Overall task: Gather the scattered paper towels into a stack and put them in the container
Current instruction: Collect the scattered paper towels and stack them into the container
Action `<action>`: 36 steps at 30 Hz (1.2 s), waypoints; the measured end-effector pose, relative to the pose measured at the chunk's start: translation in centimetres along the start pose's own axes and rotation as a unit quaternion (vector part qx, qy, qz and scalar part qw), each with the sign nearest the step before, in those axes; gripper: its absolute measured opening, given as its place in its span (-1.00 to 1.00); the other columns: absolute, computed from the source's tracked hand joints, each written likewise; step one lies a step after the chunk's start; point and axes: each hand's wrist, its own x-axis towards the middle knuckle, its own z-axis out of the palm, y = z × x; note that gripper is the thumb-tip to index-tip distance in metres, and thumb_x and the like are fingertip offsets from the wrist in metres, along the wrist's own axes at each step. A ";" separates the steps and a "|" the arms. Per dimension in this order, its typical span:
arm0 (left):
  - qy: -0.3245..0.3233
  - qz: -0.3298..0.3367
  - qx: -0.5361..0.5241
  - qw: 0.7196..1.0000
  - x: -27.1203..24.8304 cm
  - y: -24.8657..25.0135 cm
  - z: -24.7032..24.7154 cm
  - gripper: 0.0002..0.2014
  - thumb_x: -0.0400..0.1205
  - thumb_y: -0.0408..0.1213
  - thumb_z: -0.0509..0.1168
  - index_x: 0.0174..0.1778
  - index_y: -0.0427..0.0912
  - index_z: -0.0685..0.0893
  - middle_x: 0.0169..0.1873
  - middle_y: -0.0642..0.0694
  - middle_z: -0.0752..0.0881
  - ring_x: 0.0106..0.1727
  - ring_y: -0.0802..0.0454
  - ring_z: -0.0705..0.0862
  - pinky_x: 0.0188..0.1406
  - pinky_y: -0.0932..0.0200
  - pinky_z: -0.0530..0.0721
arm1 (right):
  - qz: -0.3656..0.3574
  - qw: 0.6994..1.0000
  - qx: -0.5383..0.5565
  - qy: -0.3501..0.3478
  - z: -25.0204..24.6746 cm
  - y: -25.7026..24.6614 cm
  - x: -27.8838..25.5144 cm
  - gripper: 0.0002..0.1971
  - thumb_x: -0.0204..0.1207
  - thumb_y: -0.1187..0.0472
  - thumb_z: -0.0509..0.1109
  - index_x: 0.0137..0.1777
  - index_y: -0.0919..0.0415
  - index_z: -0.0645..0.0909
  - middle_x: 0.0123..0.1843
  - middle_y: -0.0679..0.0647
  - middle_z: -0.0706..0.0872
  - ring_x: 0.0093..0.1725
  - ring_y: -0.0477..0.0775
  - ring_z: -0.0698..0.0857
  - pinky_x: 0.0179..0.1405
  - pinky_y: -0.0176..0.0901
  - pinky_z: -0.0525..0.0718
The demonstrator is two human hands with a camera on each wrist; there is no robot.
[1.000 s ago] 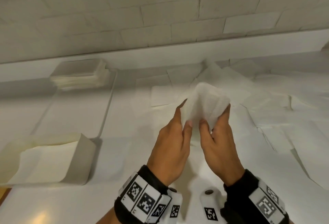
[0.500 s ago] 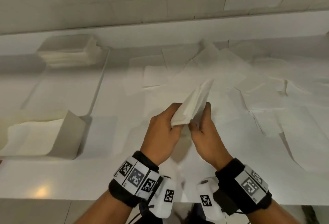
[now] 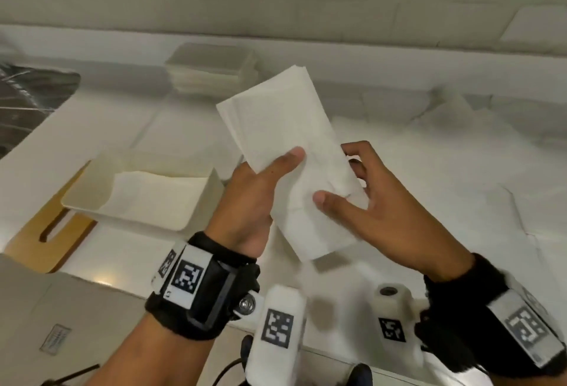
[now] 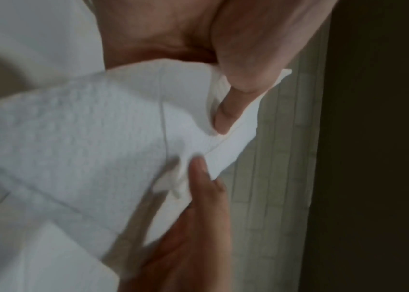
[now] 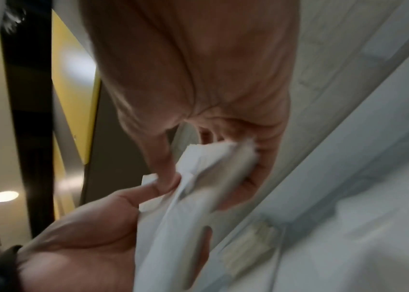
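Note:
A stack of white paper towels (image 3: 288, 152) is held up above the counter, slanting from upper left to lower right. My left hand (image 3: 260, 183) grips its left edge with the thumb laid on top. My right hand (image 3: 362, 195) pinches its right side, thumb on top and fingers behind. The left wrist view has the embossed paper towel stack (image 4: 78, 138) filling it, and the right wrist view catches the paper towel stack (image 5: 198, 177) edge-on. The cream container (image 3: 190, 219) stands left of my left hand with some towels lying in it. Loose paper towels (image 3: 445, 152) lie scattered on the counter to the right.
Another neat pile of towels (image 3: 211, 69) sits at the back by the wall. A wooden board with a slot handle (image 3: 49, 232) lies under the container's left end. A dark sink area (image 3: 27, 97) shows at the far left. Tiled wall behind.
The towel stack turned from edge-up to flat-facing and moved left toward the container with both hands. The view swung left, bringing the container closer.

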 end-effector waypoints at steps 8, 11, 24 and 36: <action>0.081 0.026 -0.068 0.994 -0.4 5.7 -11.5 -0.65 0.71 -0.22 0.36 0.41 -0.23 0.67 0.26 -0.13 0.82 0.28 -0.14 0.79 0.35 -0.20 0.72 | -0.008 0.999 0.031 0.002 10.4 -4.4 6.3 -0.71 0.61 0.05 0.41 0.29 -0.01 0.53 0.15 -0.13 0.78 0.12 -0.10 0.77 0.14 0.20 0.75; 0.117 0.035 -0.062 0.991 0.0 7.7 -15.8 -0.66 0.70 -0.25 0.37 0.40 -0.21 0.68 0.23 -0.13 0.83 0.25 -0.11 0.81 0.26 -0.12 0.78 | 0.002 0.998 0.047 -0.032 12.8 -5.1 8.5 -0.73 0.61 0.05 0.40 0.28 0.01 0.55 0.17 -0.11 0.78 0.14 -0.06 0.78 0.15 0.12 0.74; 0.129 0.093 0.572 0.805 1.8 9.2 -31.3 -0.45 0.55 -0.22 0.56 0.43 0.14 0.56 -0.17 -0.01 0.77 -0.12 0.00 0.75 -0.02 0.18 0.74 | 0.052 0.896 -0.387 -0.211 22.1 -4.2 17.5 -0.61 0.69 0.01 0.25 0.47 -0.01 0.32 0.07 0.05 0.56 -0.03 0.12 0.58 -0.10 -0.07 0.51; -0.053 0.125 0.844 0.519 1.9 9.0 -28.4 -0.60 0.37 0.00 0.65 0.07 -0.04 0.79 -0.02 -0.04 0.80 -0.23 -0.11 0.79 -0.55 0.23 0.37 | -0.059 0.835 -0.528 -0.140 21.4 -5.4 14.3 -0.68 0.67 0.16 0.25 0.39 0.19 0.45 0.10 0.06 0.67 0.03 0.14 0.69 -0.31 -0.10 0.39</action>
